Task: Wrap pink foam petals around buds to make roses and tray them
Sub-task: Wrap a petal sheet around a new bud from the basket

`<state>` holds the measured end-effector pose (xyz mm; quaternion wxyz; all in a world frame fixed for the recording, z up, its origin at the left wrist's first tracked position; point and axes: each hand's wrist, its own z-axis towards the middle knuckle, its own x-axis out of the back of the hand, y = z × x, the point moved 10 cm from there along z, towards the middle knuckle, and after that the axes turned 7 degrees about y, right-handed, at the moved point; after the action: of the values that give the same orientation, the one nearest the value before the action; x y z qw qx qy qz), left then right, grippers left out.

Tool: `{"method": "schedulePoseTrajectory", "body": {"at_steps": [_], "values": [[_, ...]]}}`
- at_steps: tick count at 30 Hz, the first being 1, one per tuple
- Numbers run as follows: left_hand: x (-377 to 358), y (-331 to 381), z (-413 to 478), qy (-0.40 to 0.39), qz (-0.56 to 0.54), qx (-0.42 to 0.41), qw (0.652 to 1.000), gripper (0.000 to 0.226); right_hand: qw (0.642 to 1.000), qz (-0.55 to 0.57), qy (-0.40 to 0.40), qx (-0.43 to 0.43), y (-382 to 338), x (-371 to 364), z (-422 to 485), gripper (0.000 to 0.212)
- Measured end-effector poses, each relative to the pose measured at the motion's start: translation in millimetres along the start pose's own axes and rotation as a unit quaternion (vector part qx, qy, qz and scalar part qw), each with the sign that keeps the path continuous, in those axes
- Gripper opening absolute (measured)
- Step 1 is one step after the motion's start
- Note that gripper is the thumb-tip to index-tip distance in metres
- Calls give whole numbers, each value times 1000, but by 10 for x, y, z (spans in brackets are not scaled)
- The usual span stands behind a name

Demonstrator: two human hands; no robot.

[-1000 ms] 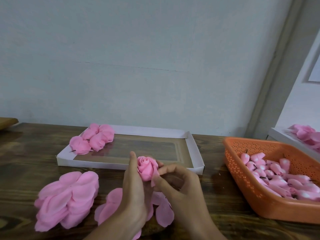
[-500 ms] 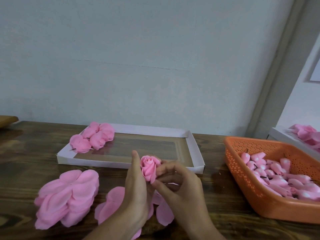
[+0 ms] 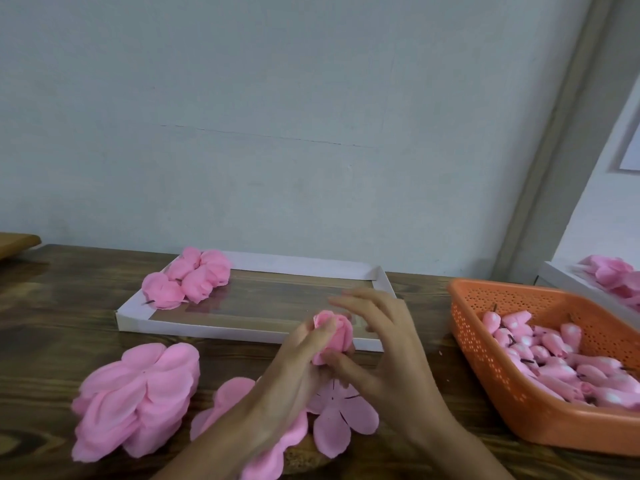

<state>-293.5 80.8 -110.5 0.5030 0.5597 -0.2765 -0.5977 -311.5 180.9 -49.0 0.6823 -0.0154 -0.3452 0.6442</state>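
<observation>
The left hand (image 3: 294, 368) is gripping the rose (image 3: 334, 336) above the near rim of the white tray (image 3: 242, 332); the right hand (image 3: 391, 348) is hovering, fingers spread, thumb at the rose's base, hiding the tray's right end. Petal cutouts (image 3: 341, 415) are lying under the wrists, a petal stack (image 3: 138, 396) at left, finished roses (image 3: 194, 278) in the tray's far-left corner, an orange basket (image 3: 485, 358) of buds (image 3: 540, 355) at right.

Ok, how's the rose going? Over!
Left hand grips rose; right hand open beside it, thumb near its base. Rose held up just in front of tray. Finished roses in tray's far left corner, nothing between.
</observation>
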Motion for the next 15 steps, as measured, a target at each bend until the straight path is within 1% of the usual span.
{"method": "schedulePoseTrajectory", "body": {"at_steps": [1,2,3,5,6,7,11,13,15], "values": [[-8,0,1,-6,0,-3,1000,43,999,18,-29,6,19,-30,7,51],[1,-12,1,-11,2,-3,1000,45,998,40,-52,3,46,-58,5,50],[31,-33,3,-12,10,3,1000,53,996,63,-68,-8,78,-77,1,49],[109,-81,-5,-12,43,23,999,79,990,106,-87,-45,161,-113,-6,47],[149,-106,-4,-12,63,32,997,87,985,130,-95,-65,206,-136,-10,45],[167,-121,-6,-17,78,35,996,90,979,156,-100,-82,241,-153,-14,44],[171,-116,4,-30,121,27,992,76,955,252,-102,-121,297,-139,4,50],[156,-121,-16,-50,129,42,990,80,941,290,-122,-125,269,-154,5,53],[177,-98,-25,-52,150,38,987,83,939,290,-143,-118,240,-175,-2,55]]}}
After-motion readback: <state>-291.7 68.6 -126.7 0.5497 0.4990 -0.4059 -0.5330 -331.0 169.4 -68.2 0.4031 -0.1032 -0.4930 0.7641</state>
